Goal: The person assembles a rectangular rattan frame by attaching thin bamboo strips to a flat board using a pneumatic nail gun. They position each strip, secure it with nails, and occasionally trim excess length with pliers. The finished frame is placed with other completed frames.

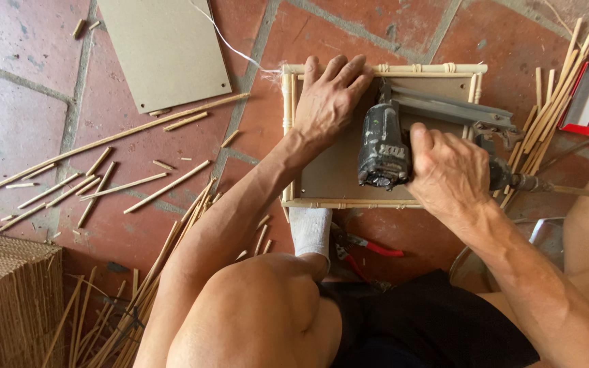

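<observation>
- While my left hand [328, 102] presses flat, fingers spread, on the bamboo frame [383, 69], I steady it.
- My right hand [448, 170] is wrapped tight around the nail gun [383, 150], at three o'clock from the left.

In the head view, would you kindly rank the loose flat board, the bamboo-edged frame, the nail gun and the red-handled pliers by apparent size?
1. Bamboo-edged frame
2. Loose flat board, close to the frame and cut off by the picture's edge, so unsure
3. Nail gun
4. Red-handled pliers, partly hidden

Arms bare to the shoulder, no sleeves or gloves. Black shorts [431, 320]. One white sock [310, 230] on the foot.
</observation>
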Demonstrator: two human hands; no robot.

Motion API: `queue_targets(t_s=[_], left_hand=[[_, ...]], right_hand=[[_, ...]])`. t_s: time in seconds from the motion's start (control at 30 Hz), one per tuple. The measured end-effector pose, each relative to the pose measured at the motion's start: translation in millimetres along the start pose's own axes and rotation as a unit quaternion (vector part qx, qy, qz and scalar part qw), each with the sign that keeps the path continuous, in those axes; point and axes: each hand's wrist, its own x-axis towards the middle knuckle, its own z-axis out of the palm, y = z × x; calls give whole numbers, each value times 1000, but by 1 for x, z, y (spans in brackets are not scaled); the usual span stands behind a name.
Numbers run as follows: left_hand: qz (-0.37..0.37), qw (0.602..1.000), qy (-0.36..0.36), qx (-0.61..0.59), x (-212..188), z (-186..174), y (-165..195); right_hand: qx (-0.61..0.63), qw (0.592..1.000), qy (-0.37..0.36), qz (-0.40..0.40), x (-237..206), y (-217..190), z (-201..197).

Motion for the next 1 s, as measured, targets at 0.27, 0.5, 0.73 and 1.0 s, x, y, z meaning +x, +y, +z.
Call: queue_targets(t_s=[0.27, 0.5, 0.73, 1.0], left_hand=[[-14, 994, 91, -52, -2, -1, -6], [-45, 993, 109, 27, -18, -18, -22], [-31, 995, 82, 37, -25, -16, -30], [-2, 996, 87, 29, -28, -15, -35]], right_hand=[[-34, 999, 22, -27, -33, -7, 22], [-26, 999, -28, -7, -38, -9, 15], [-73, 997, -1, -33, 4, -32, -7], [-79, 996, -41, -27, 27, -46, -15]])
